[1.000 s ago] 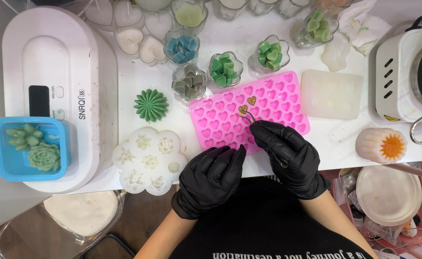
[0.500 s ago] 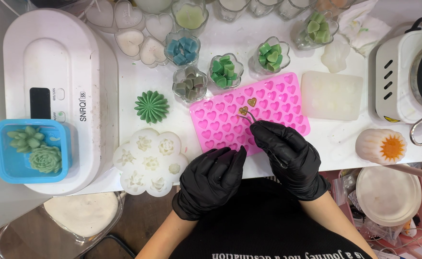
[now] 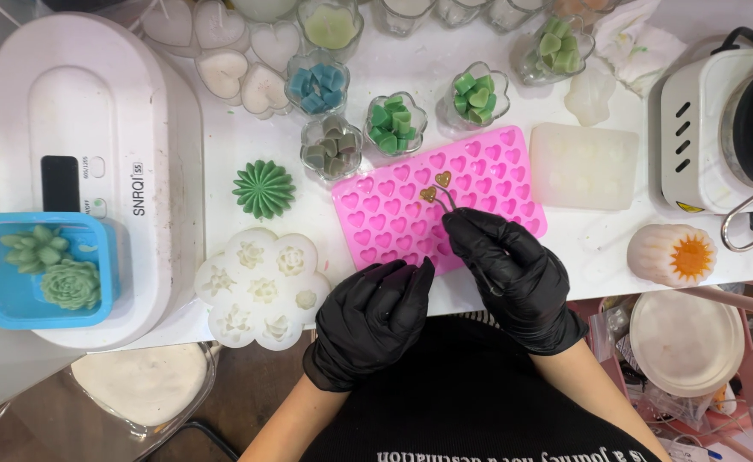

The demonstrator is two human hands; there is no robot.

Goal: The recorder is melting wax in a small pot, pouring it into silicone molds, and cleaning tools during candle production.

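A pink silicone mould [image 3: 488, 184] with many heart cavities lies on the white table. Two cavities near its middle hold gold glittery hearts [image 3: 436, 186]. My right hand [image 3: 509, 274], in a black glove, grips thin metal tweezers [image 3: 449, 204] whose tips rest at the lower gold heart. My left hand [image 3: 372, 321], also gloved in black, rests with fingers curled on the mould's near left corner and the table edge, holding nothing.
Left stands a white machine [image 3: 94, 111] with a blue tub of green succulents [image 3: 38, 269]. A green succulent candle [image 3: 263, 188], white flower mould [image 3: 261, 287], jars of wax hearts [image 3: 391, 124], clear mould [image 3: 584, 167], orange-centred candle [image 3: 672, 254] and melting pot [image 3: 727, 128] surround the work.
The view has shifted slightly, so everything sits a little lower-left. The tweezers' tips stay at the lower gold heart; both hands have barely moved.
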